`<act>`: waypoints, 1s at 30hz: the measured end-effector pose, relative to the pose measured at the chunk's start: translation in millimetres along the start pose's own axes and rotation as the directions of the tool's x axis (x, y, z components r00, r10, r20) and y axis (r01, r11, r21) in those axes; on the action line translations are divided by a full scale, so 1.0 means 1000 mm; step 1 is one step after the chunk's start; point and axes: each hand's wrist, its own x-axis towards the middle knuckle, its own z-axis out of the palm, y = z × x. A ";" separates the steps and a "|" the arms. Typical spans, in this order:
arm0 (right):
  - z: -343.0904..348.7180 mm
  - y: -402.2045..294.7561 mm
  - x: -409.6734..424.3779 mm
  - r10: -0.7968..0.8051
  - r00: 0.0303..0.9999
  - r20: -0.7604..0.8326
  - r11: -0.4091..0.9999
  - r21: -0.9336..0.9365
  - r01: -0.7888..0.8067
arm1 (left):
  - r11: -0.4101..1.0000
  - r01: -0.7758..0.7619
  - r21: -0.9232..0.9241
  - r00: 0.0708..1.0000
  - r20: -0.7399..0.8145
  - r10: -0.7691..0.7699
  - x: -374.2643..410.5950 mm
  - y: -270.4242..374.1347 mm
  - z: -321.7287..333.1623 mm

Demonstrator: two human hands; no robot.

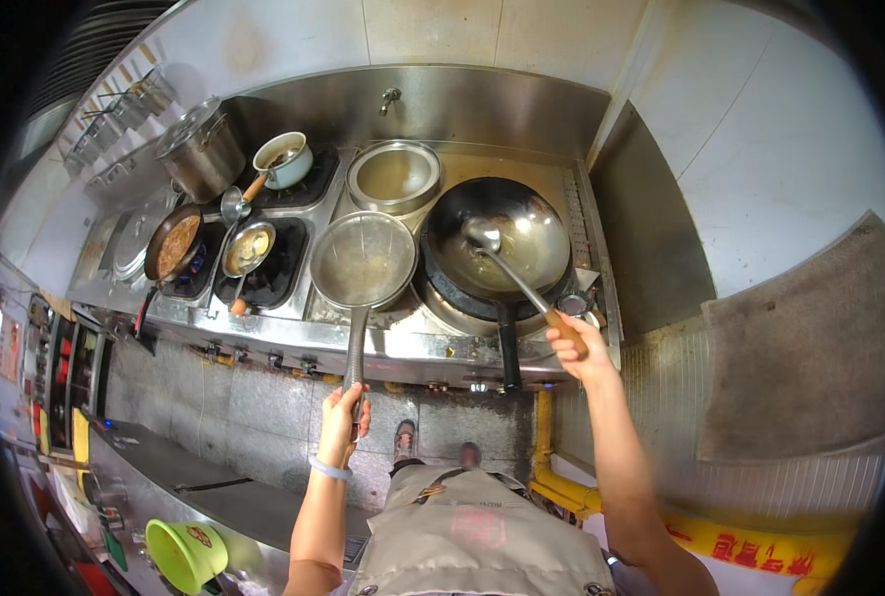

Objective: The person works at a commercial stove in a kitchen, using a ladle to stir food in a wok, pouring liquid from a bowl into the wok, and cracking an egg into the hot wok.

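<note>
My left hand (344,419) grips the long handle of a round mesh strainer (363,261). The strainer's basket is over the stove, left of the wok, and a vessel's rim shows beneath it. My right hand (582,349) is closed around the wooden end of a long-handled metal ladle (518,279). The ladle's bowl rests inside a dark wok (539,238), which sits on the right burner with its black handle towards me. A little pale liquid or oil shows in the wok's bottom. Behind the strainer stands a steel basin (393,177) of yellowish liquid.
Left on the stove are a frying pan of brown food (179,246), a small ladle-like pan (249,250), an enamel saucepan (284,161) and a tall stockpot (202,153). A tap (389,100) juts from the backsplash. A green bucket (186,553) stands lower left; a cloth (804,350) hangs right.
</note>
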 end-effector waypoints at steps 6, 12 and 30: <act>-0.011 0.012 -0.032 -0.069 0.994 -0.089 0.968 -0.247 0.045 | 0.989 -0.067 0.128 0.991 -0.110 0.081 0.000 0.011 -0.022; -0.004 -0.009 0.013 -0.084 0.993 -0.085 0.982 -0.177 0.068 | 0.995 0.030 0.093 0.999 -0.026 -0.027 0.008 0.014 -0.021; 0.040 0.030 -0.063 -0.216 0.948 -0.235 0.783 -0.621 0.024 | 0.817 0.165 -0.553 0.977 -0.024 -0.214 -0.022 -0.082 -0.132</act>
